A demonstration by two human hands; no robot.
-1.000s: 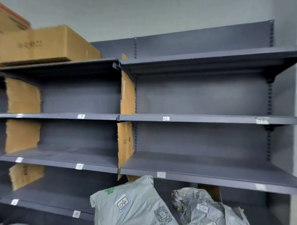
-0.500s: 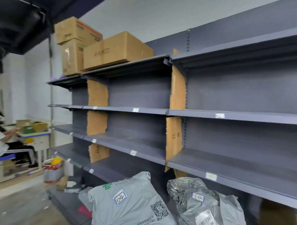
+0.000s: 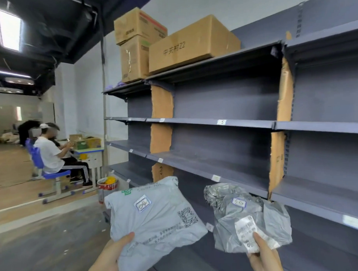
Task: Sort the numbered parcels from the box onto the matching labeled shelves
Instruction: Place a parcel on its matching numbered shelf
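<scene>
Grey plastic parcels, one in each hand, by the dark metal shelves (image 3: 218,121).
The left hand (image 3: 109,259) grips the flat pale-grey mail bag (image 3: 156,215) by its bottom edge; the right hand (image 3: 263,254) pinches the crinkly silver-grey bag (image 3: 248,216) from below.

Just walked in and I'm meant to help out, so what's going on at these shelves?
A person is sorting parcels. The left hand holds a light grey mailer marked 04; the right hand holds a crumpled silver parcel whose handwritten number is hard to read. Neither is shelved yet. The grey shelves in view carry small number tags and no parcels; cardboard boxes sit on top.
</scene>
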